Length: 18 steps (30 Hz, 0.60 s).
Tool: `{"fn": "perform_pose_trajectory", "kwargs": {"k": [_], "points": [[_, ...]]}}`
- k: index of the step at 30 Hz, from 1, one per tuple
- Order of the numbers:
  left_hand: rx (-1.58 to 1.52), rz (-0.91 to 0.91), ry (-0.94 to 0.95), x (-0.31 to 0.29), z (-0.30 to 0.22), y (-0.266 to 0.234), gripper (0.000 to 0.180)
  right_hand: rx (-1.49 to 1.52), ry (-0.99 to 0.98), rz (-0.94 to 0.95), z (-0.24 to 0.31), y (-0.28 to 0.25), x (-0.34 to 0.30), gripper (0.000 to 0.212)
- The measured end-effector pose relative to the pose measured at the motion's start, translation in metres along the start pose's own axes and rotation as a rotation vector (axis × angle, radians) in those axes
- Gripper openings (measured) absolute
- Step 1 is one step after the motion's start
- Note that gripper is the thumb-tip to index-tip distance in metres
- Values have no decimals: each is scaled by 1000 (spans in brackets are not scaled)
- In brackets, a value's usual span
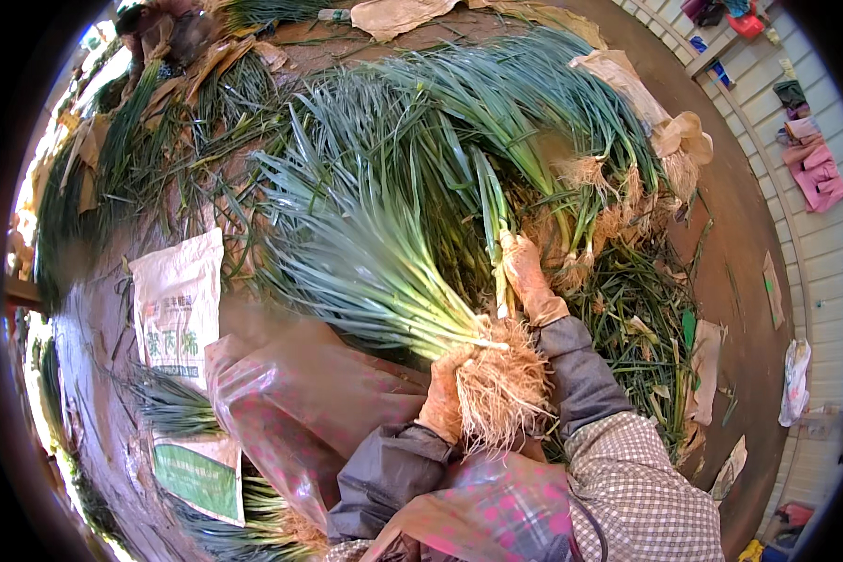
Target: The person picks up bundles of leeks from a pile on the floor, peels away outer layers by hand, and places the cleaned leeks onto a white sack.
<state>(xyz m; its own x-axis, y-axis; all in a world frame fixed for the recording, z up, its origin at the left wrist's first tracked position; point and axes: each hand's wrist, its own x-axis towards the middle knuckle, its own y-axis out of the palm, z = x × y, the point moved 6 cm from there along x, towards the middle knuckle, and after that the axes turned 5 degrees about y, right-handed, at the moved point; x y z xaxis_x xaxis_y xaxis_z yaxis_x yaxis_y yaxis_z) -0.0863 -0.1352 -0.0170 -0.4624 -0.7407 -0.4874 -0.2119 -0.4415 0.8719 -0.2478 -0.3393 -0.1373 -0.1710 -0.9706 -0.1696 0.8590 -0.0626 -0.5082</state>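
My left hand (pixel 448 393), in a dirty tan glove, is closed round the base of a thick bunch of green garlic (pixel 398 281). Its leaves fan out to the upper left and its bushy pale roots (pixel 504 389) hang over my lap. Just beyond the roots, my right hand (pixel 526 276), gloved the same way, pinches a few separate stalks of green garlic (pixel 493 211) near their lower stems. These stand roughly upright against the big heap of green garlic (pixel 375 140) in front of me.
More bundles with roots showing (pixel 618 187) lie at the far right, partly wrapped in tan sacking (pixel 628 84). Loose leaf trimmings (pixel 637 328) cover the ground by my right arm. White woven sacks (pixel 178 300) lie at left. A plastic sheet (pixel 290 393) covers my lap. Another person (pixel 164 33) is at the far left.
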Motion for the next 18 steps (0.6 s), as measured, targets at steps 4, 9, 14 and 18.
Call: {"fn": "perform_pose_trajectory", "kwargs": {"k": [4, 9, 14, 18], "points": [[30, 101, 37, -7, -10, 18, 48, -2, 84, 15, 41, -14, -37, 38], [-48, 37, 60, -8, 0, 4, 52, -1074, -206, -46, 52, -19, -73, 47], [-78, -21, 42, -1, -3, -6, 50, -896, -842, 146, 93, -27, -154, 28], [-85, 37, 145, 3, -8, 9, 48, -455, -731, 473, 134, -54, -193, 22]]}}
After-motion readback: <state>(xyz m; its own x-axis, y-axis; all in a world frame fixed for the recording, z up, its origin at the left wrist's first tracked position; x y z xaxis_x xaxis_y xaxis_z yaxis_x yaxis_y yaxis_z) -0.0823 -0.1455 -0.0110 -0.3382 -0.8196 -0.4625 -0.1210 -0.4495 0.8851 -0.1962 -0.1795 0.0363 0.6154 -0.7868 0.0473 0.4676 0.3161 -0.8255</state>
